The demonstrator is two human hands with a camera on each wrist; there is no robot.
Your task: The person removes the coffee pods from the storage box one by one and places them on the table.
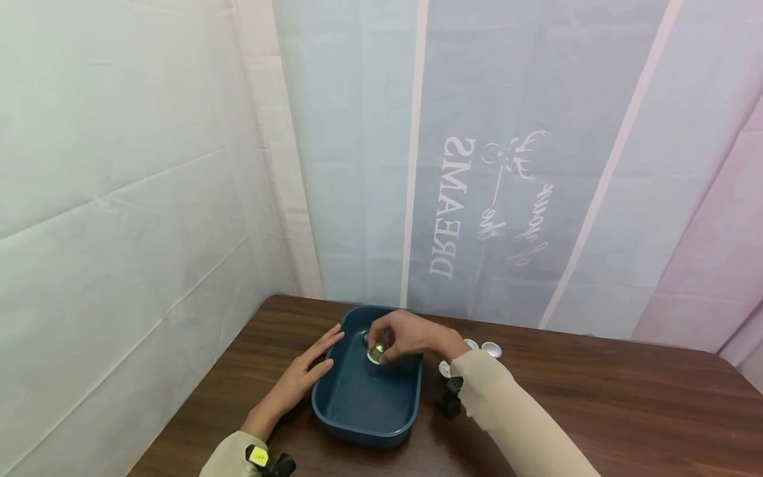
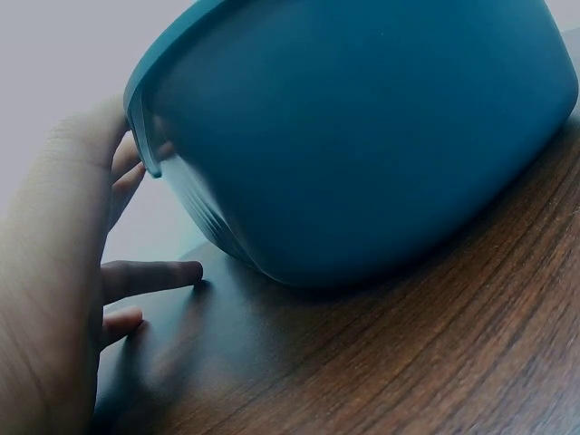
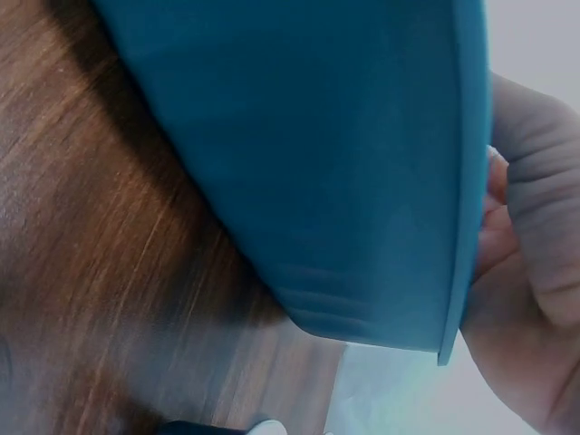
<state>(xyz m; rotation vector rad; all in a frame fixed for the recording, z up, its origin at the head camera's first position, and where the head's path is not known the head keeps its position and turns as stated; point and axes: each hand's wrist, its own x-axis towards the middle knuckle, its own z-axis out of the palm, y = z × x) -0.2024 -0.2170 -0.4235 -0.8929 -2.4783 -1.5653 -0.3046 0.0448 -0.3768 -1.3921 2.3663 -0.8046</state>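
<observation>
A deep blue plastic basin stands on the table. My right hand reaches into it from the right. Between its thumb and fingers it grips a small greenish-gold jar with a pale rim, low over the basin floor. Close by the fingers, a small dark shiny thing is partly hidden. My left hand lies along the basin's left side, fingers fairly straight and touching the rim. In the left wrist view, some of its fingers extend under the rim outside the wall. The right wrist view hides the jar behind the basin wall.
Several small white round lids lie on the dark wood table right of the basin, partly behind my right wrist. Pale fabric curtains hang behind and to the left of the table. Both wrists carry black camera mounts.
</observation>
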